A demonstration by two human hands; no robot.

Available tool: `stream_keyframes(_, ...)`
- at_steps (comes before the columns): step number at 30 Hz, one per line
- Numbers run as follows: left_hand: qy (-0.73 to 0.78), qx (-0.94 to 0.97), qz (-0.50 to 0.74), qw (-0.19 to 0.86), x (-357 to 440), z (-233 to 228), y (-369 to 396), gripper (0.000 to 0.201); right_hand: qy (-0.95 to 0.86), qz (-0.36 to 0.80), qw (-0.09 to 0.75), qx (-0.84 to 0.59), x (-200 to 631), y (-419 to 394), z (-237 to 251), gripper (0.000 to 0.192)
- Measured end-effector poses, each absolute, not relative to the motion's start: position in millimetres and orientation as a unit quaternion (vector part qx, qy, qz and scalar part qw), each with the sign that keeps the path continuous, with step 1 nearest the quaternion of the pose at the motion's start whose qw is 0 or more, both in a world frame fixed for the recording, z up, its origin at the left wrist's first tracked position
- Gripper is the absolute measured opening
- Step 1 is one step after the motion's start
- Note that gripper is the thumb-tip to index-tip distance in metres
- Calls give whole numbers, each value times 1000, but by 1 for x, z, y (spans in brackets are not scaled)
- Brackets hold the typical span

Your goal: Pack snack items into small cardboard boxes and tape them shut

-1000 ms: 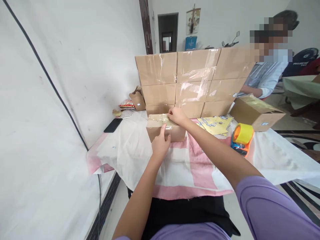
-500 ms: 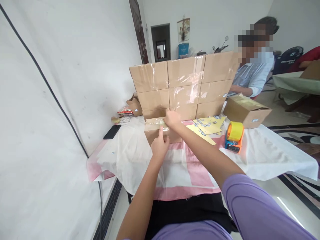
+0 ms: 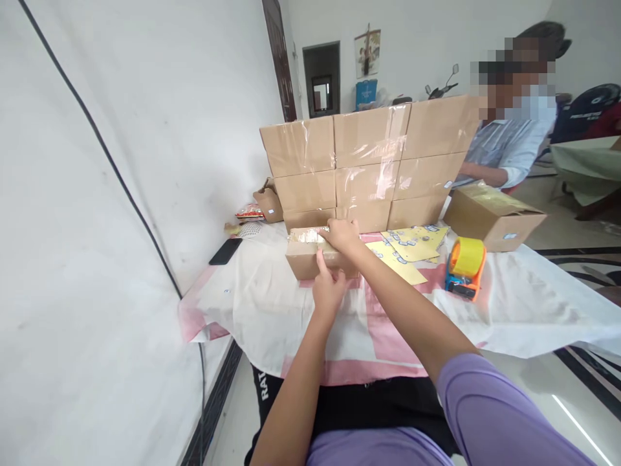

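Currently the small box (image 3: pixel 310 257) sits on the cloth (image 3: pixel 252 310) before stacked cartons (image 3: pixel 369 162). Left hand (image 3: pixel 328 289) presses its front, thumb raised; right hand (image 3: pixel 343 235) lies flat on top, fingers together.

Head view — forward, downward, near.

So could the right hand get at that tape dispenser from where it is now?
Probably yes. The right hand rests on the small box, and the tape dispenser stands to its right on the cloth, with only flat yellow sheets between.
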State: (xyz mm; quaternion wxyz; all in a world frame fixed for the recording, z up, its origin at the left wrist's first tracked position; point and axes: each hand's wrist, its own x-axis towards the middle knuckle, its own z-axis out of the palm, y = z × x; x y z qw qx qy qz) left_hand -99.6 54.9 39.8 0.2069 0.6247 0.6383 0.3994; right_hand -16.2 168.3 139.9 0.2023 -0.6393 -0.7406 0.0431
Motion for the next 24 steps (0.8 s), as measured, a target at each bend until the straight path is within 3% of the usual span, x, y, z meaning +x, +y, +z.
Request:
stream_keyframes(5,665,628,369,164,-119,44,56,74,-707,29,296,-642,12,141,128,41)
stream_keyframes(10,676,624,362,152,-99,28,60,96,-751,50,364,-549,45,105,103,106)
stream_keyframes(12,685,618,356,149,-89,19,60,100,-771,62,398,-494,49,98,97,105)
stream_keyframes(16,683,634,330,151,-81,4,62,97,-761,56,420,-492,51,98,88,84)
stream_keyframes(19,673,644,330,155,-83,-1,65,93,-750,81,449,-479,56,106,73,97)
stream_keyframes(24,645,641,380,168,-87,-6,66,71,-625,209,590,-466,68,127,37,112)
